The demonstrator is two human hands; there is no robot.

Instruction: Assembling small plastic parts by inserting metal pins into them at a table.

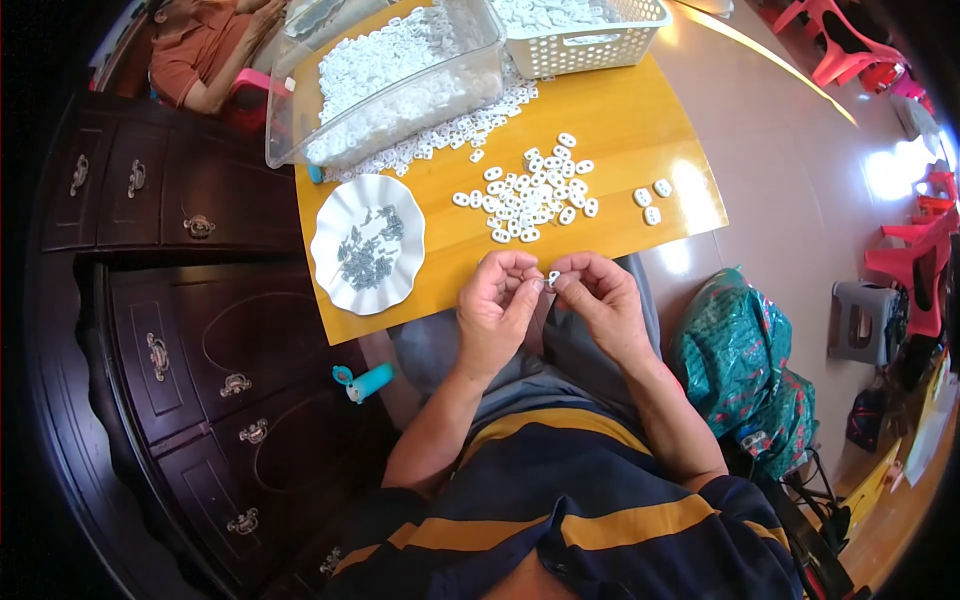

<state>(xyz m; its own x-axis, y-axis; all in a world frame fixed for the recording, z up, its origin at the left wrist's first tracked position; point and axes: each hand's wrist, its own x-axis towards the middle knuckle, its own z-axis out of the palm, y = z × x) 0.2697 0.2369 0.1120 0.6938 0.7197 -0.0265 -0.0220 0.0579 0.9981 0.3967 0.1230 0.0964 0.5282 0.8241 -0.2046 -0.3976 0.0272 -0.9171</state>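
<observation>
One piece: small white plastic part (553, 277), I judge light, stiff, slippery.
Hands: left hand (497, 305), right hand (598, 298) pinch its ends, near table's front edge (520, 275).

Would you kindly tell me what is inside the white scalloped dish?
The dish holds a small heap of grey metal bits, spread near its middle. Whatever lies beneath the heap is covered.

A dark wooden dresser (180, 330) is seen well left of the fingers, a green patterned bag (745, 365) right, a pink chair (845, 40) far beyond.
</observation>
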